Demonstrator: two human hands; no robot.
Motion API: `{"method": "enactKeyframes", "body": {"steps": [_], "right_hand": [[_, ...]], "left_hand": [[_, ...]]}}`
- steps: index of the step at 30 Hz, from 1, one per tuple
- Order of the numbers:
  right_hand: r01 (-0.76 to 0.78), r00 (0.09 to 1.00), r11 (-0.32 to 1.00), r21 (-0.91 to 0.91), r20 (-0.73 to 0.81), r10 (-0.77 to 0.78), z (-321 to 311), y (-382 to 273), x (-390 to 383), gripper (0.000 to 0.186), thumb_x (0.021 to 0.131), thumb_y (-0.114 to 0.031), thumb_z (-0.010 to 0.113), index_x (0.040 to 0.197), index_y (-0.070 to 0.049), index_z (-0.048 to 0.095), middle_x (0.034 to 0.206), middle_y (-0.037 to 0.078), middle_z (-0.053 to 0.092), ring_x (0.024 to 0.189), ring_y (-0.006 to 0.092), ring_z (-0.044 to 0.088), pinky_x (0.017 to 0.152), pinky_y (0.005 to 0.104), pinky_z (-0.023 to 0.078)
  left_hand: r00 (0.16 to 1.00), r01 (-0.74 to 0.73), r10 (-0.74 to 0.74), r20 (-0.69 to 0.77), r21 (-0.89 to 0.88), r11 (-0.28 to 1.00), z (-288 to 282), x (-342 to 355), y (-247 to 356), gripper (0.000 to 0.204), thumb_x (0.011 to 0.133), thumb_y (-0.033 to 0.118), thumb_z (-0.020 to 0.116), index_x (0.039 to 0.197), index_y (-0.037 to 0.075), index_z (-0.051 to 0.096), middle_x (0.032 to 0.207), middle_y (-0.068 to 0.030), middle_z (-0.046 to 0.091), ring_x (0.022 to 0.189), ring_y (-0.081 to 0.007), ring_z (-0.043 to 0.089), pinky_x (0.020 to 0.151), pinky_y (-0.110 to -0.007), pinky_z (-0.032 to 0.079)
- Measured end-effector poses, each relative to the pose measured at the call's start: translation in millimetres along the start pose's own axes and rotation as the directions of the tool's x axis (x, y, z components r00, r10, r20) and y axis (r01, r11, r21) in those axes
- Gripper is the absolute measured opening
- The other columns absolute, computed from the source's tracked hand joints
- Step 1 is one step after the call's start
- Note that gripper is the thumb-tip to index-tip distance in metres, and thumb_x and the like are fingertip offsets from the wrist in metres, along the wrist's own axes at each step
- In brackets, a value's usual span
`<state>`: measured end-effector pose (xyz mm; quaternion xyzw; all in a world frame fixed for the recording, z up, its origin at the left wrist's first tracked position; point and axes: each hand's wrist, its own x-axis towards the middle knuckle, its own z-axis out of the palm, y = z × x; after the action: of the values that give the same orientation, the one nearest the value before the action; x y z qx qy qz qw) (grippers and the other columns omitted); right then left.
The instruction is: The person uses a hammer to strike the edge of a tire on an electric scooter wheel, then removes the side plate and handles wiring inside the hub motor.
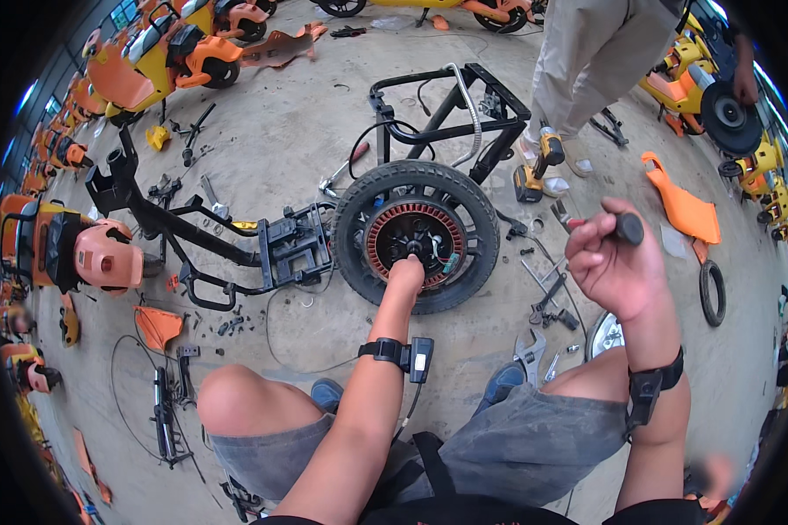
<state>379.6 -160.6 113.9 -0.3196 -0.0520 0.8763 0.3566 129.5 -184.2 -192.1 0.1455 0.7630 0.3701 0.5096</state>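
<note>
A black-tyred wheel (pixel 477 284) rests against the black scooter frame in front of me, its hub open. Inside the hub a ring of red copper windings (pixel 375 231) surrounds a dark centre with several thin wires. My left hand (pixel 406 273) reaches into the hub, its fingers closed round the dark axle stub (pixel 413 248) at the middle; the fingertips are partly hidden. Raised to the right of the wheel, my right hand (pixel 620 271) is wrapped round a hammer (pixel 629 229) with a dark handle end, a bit of red and a metal head.
The black frame (pixel 245 254) stretches left and behind the wheel. A yellow cordless drill (pixel 529 179) stands near another person's legs (pixel 578 70). An adjustable wrench (pixel 530 352), small tools and an orange panel (pixel 685 206) lie on the floor. Orange and yellow scooters (pixel 140 74) line the surroundings.
</note>
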Motion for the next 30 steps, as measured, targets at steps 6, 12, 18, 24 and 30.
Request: {"method": "enactKeyframes", "body": {"steps": [6, 12, 18, 24, 30], "right_hand": [[-0.048, 0.998, 0.998, -0.037, -0.049, 0.046, -11, -1, 46, 0.026, 0.085, -0.023, 0.061, 0.063, -0.010, 0.057, 0.061, -0.003, 0.060, 0.075, 0.0178, 0.061, 0.054, 0.0266, 0.039], [-0.067, 0.997, 0.994, -0.086, 0.022, 0.069, 4, -1, 45, 0.023, 0.083, -0.021, 0.063, 0.064, -0.009, 0.057, 0.064, 0.000, 0.060, 0.076, 0.0181, 0.061, 0.054, 0.0261, 0.038], [-0.081, 0.996, 0.982, -0.169, 0.020, 0.085, -2, 3, 34, 0.023, 0.084, -0.023, 0.062, 0.066, -0.009, 0.057, 0.065, 0.000, 0.061, 0.076, 0.0185, 0.062, 0.055, 0.0263, 0.039], [-0.107, 0.992, 0.982, -0.159, 0.043, 0.115, -14, -2, 35, 0.019, 0.084, -0.023, 0.061, 0.071, -0.010, 0.058, 0.068, 0.000, 0.062, 0.079, 0.0191, 0.063, 0.056, 0.0261, 0.039], [-0.102, 0.993, 0.977, -0.185, 0.043, 0.112, -14, 1, 37, 0.015, 0.084, -0.022, 0.061, 0.076, -0.010, 0.058, 0.072, 0.000, 0.063, 0.083, 0.0193, 0.062, 0.058, 0.0261, 0.040]], "left_hand": [[1.000, -0.018, 0.016, 0.017, 0.173, 0.985, 0, -16, 12, 0.055, 0.100, 0.045, 0.034, 0.071, 0.002, 0.053, 0.059, -0.0057, 0.049, 0.044, -0.0175, 0.041, 0.042, -0.035, 0.032], [0.997, -0.042, 0.024, 0.069, 0.280, 0.959, -11, -5, 6, 0.062, 0.102, 0.044, 0.029, 0.087, -0.007, 0.061, 0.071, -0.0144, 0.061, 0.051, -0.0248, 0.053, 0.048, -0.040, 0.042], [0.993, -0.085, 0.057, 0.104, 0.289, 0.953, -3, -3, 2, 0.053, 0.102, 0.044, 0.031, 0.074, 0.004, 0.051, 0.059, -0.0028, 0.046, 0.045, -0.0149, 0.037, 0.043, -0.033, 0.031], [0.995, -0.039, 0.006, 0.096, 0.346, 0.937, -6, -10, 9, 0.054, 0.101, 0.046, 0.031, 0.073, 0.004, 0.051, 0.058, -0.0027, 0.046, 0.043, -0.0157, 0.036, 0.042, -0.033, 0.031], [0.994, -0.083, 0.050, 0.098, 0.375, 0.923, -8, -15, 12, 0.053, 0.102, 0.044, 0.032, 0.077, 0.002, 0.052, 0.062, -0.0047, 0.049, 0.046, -0.0162, 0.042, 0.042, -0.034, 0.034]]}}
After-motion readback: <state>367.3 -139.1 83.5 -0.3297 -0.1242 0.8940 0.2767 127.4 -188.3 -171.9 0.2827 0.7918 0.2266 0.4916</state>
